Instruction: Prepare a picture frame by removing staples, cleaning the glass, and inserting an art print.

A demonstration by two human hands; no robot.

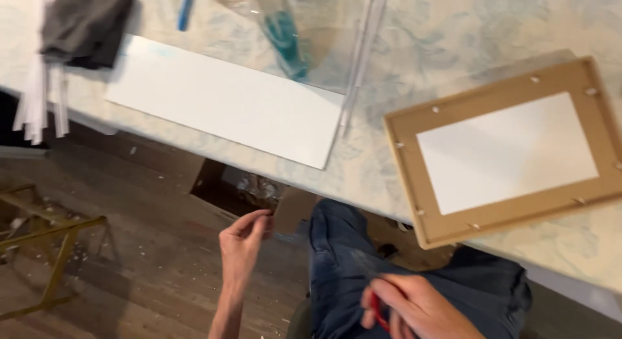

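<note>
Left hand [243, 238]: held low over the wooden floor [129, 261], in front of the tabletop edge; thumb and fingertips drawn together in a pinching grip. What it pinches is too small and blurred to tell.

Right hand [414, 306]: at the bottom of the view, above the lap in blue jeans [343, 261]; fingers curled shut around a red-handled tool [376, 311], only a sliver of red showing. Kind of tool cannot be told.

Tabletop [402, 67]: pale, marbled pattern, running across the upper part of the view.

Picture frame [505, 151]: light brown, lying back side up at the right on the tabletop, a white sheet in its opening, small tabs around the inner edge. Near the right hand but apart from it, one corner close to the tabletop edge.

White board [227, 99]: long rectangle, flat on the tabletop at centre-left, well apart from both hands.

Clear sheet [317, 34]: lying beyond the board, with a teal object beneath or on it, blurred.

Dark cloth [87, 25]: bunched at the upper left, over a bundle of white strips [39, 99] overhanging the tabletop edge.

Cardboard box [253, 187]: open, under the tabletop, just beyond the left hand.

Yellow metal stand [45, 235]: on the floor at the far left, with pale scraps scattered around.
</note>
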